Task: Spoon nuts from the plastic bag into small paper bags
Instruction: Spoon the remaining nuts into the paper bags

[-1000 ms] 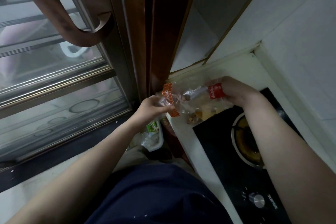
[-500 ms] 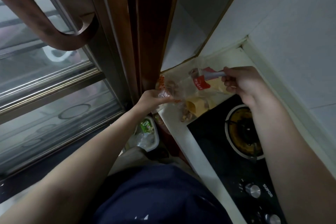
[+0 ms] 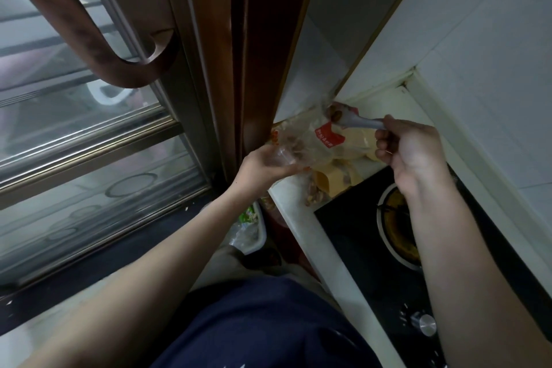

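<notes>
A clear plastic bag (image 3: pixel 310 143) with a red label and brown nuts inside lies at the left end of the white counter (image 3: pixel 301 218). My left hand (image 3: pixel 265 166) grips its crumpled lower edge. My right hand (image 3: pixel 409 148) holds the handle of a pale spoon (image 3: pixel 355 122), raised above the bag's far side with brown nuts in its bowl. Small tan paper bags (image 3: pixel 337 179) sit under and behind the plastic bag, and one shows nuts in its open mouth. Loose nuts (image 3: pixel 313 199) lie near the counter edge.
A black gas hob (image 3: pixel 358 236) with a round burner (image 3: pixel 397 233) and a metal knob (image 3: pixel 423 324) fills the counter's near right. A brown door frame (image 3: pixel 254 54) and a glass sliding door stand at left. A white bin (image 3: pixel 254 233) with rubbish sits below the counter. White tiled wall at right.
My right hand has drawn the spoon up and out of the plastic bag, loaded with nuts. My left hand stays on the bag's lower edge.
</notes>
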Demonstrator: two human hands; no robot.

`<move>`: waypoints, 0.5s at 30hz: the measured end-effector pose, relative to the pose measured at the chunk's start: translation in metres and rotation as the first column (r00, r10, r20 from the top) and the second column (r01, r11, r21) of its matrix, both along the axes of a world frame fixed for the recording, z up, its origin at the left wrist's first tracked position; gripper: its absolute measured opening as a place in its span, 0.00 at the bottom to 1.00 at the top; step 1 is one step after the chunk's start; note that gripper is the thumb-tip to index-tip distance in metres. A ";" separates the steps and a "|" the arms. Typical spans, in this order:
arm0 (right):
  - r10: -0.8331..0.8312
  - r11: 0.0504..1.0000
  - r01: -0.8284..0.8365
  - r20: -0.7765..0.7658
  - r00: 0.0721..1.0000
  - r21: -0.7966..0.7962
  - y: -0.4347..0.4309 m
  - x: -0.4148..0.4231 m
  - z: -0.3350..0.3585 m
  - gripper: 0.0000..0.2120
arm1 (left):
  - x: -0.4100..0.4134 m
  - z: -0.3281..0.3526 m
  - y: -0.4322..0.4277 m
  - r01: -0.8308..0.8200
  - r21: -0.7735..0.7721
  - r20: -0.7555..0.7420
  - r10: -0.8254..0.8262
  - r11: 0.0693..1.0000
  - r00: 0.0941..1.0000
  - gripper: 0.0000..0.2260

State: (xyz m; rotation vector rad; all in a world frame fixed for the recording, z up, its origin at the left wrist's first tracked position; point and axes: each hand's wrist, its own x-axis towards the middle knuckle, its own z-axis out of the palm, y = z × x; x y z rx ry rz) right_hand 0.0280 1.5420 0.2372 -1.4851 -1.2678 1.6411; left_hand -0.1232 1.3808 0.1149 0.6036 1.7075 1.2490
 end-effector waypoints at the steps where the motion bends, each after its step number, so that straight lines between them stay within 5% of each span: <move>1: -0.008 1.000 0.008 -0.019 1.000 -0.006 -0.002 0.000 0.000 0.08 | 0.001 0.006 0.000 -0.009 0.027 -0.014 0.009 1.000 1.000 0.22; 15: -0.028 0.999 0.033 -0.103 0.994 0.043 -0.035 0.003 0.012 0.08 | 0.006 0.046 0.014 -0.011 0.230 -0.115 0.039 0.973 0.993 0.30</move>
